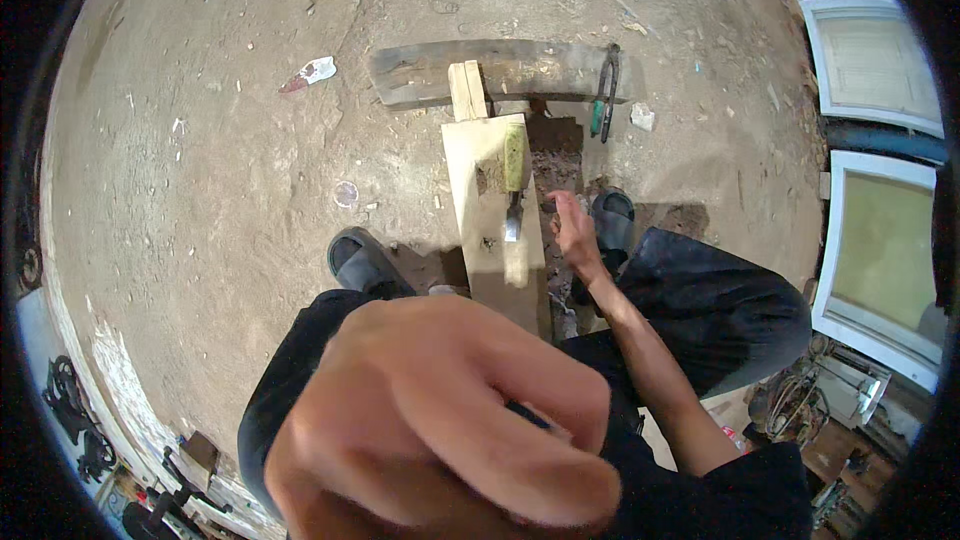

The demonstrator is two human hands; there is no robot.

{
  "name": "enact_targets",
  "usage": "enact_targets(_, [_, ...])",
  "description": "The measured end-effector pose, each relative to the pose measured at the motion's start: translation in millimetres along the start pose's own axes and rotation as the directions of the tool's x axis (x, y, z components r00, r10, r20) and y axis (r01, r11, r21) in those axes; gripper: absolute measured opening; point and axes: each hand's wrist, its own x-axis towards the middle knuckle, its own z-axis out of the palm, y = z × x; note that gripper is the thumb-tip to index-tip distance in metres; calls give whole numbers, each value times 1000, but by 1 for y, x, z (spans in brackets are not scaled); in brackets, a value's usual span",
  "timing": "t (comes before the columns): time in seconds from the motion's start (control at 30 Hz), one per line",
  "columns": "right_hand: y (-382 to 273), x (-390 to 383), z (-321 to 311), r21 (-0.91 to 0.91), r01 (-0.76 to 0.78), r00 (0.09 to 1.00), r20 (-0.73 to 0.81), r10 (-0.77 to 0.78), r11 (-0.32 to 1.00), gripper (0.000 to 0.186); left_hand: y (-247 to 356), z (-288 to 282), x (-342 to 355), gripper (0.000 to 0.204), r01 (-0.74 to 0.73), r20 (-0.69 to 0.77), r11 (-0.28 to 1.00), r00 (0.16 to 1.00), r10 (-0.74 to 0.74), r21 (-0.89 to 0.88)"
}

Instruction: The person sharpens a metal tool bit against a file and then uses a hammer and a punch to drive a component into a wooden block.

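Note:
My left hand (420,410) looms large and close at the bottom middle, its fingers loosely bent and apart, with nothing visible in them. Farther out, my right hand (577,240) hovers beside the right edge of a pale wooden plank (468,210), fingers half bent and seemingly free; a dark patch by the fingertips is too small to make out. On the plank lies a chisel (514,180) with a yellow-green handle, its blade pointing toward me. Near the chisel the plank shows a rough cut recess (490,177) and a smaller mark (490,243).
A weathered beam (420,75) lies crosswise under the plank's far end, near a small wood block (467,90). Pincers (606,90) with a green handle rest on its right end. My sandalled feet flank the plank. White-framed panels (885,260) stand at right; scraps dot the floor.

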Motion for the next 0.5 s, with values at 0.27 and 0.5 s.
enact_targets(0.27, [17,4,-6,-94,-33,999,-26,30,995,41,-14,-45,-2,34,4,206,756,963,173,-654])
enact_targets(0.5, [23,6,-7,-140,134,976,-151,-155,981,46,-75,-107,-98,15,697,-596,701,631,-496,154])
